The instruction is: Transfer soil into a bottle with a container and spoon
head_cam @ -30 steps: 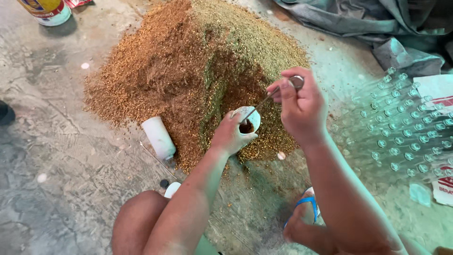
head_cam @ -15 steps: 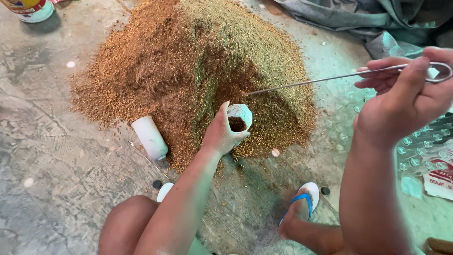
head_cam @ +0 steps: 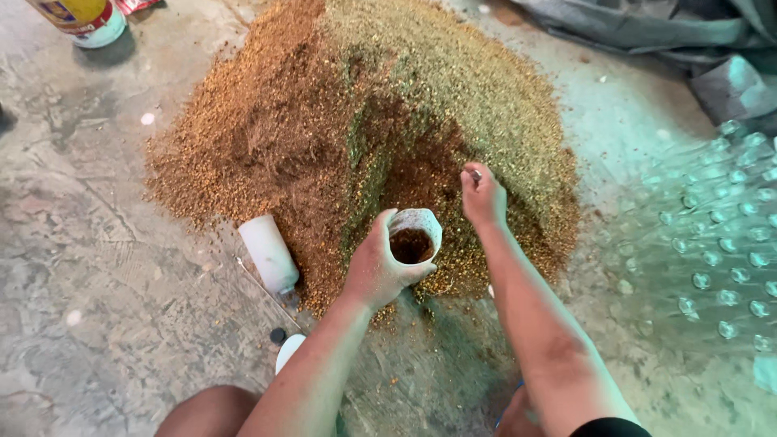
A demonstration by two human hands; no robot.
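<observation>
My left hand grips a small white bottle upright at the near foot of a big heap of brown and greenish granular mix. The bottle's mouth shows dark brown mix inside. My right hand is just beyond and to the right of the bottle. Its fingers are bunched together on the heap's surface, closed on a pinch of the loose mix. A small glint shows at the fingertips. No rod is visible in either hand.
A second white bottle lies on its side at the heap's left edge, a black cap near it. Several clear bottles cluster at the right. A yellow container stands far left, grey sheeting far right. The floor is rough concrete.
My right hand held a thin metal rod, first in the bottle, then lifted away to the right. Now it is down on the heap without the rod. The left hand stays on the bottle.
</observation>
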